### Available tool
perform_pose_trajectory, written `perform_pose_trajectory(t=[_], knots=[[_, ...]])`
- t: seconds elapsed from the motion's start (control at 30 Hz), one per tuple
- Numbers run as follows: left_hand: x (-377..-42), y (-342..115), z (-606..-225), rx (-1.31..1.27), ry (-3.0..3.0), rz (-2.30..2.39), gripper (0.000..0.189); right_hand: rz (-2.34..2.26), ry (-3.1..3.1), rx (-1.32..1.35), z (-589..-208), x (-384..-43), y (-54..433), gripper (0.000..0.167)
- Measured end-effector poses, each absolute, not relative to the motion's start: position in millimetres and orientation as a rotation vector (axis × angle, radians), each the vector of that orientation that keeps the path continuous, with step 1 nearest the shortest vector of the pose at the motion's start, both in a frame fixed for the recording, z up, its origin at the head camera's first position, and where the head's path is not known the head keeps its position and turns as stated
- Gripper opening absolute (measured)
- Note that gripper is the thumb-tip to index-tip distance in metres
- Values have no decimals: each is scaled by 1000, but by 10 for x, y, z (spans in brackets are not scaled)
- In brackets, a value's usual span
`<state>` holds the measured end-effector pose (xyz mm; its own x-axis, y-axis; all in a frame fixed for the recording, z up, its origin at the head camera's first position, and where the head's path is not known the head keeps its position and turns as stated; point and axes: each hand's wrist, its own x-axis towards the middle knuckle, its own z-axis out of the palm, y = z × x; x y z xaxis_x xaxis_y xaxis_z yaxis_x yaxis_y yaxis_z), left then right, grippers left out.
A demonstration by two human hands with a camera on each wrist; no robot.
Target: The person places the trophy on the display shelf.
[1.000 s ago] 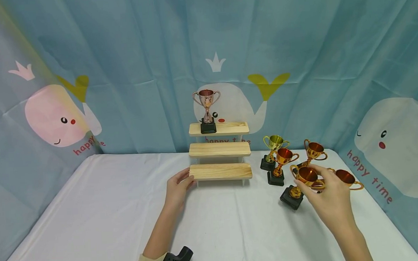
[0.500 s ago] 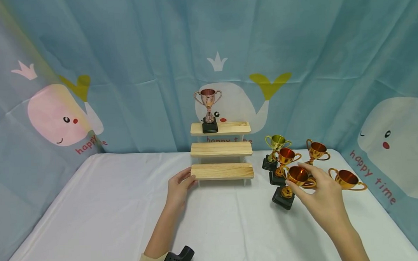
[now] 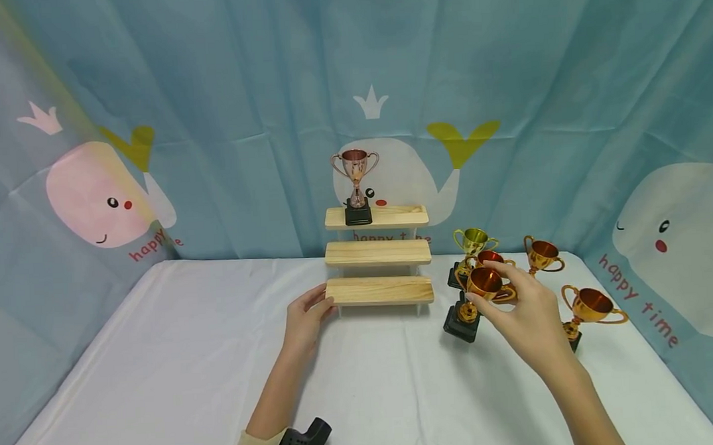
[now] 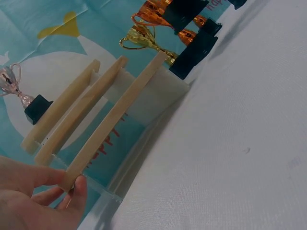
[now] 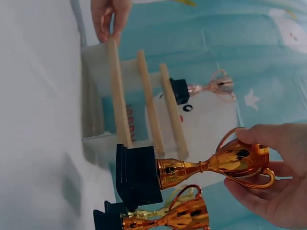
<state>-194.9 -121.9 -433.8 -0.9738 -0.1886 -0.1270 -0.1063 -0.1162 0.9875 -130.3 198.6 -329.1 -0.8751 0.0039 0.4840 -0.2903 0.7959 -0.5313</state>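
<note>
My right hand (image 3: 530, 314) pinches a gold-orange trophy cup (image 5: 240, 158) by its bowl and handles. The cup's black square base (image 3: 462, 321) hangs tilted above the white cloth, left of the hand. My left hand (image 3: 303, 321) grips the left end of the lowest board of a three-step wooden display stand (image 3: 379, 291); in the left wrist view the thumb and fingers (image 4: 76, 194) close round the board's end. A rose-gold trophy (image 3: 355, 183) stands upright on the top step, toward its left. The middle and lowest steps hold no trophy.
Right of the stand a yellow-gold trophy (image 3: 473, 240) and an orange trophy (image 3: 494, 259) stand close together, partly hidden by the held one. Two more orange trophies, one at the back (image 3: 542, 254) and one nearer (image 3: 592, 305), stand farther right. A blue whale-print curtain (image 3: 238, 121) hangs behind.
My right hand has carried the trophy leftward and slightly back, toward the stand, uncovering the trophy at the far right. The left hand has kept its grip on the lowest board.
</note>
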Motion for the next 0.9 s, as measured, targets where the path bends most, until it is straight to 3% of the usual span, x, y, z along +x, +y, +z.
perform_pose_trajectory(t=[0.9], knots=[[-1960, -1219, -4356, 327, -2040, -2292, 44, 1005, -2592, 494, -2667, -1857, 1672, 55]])
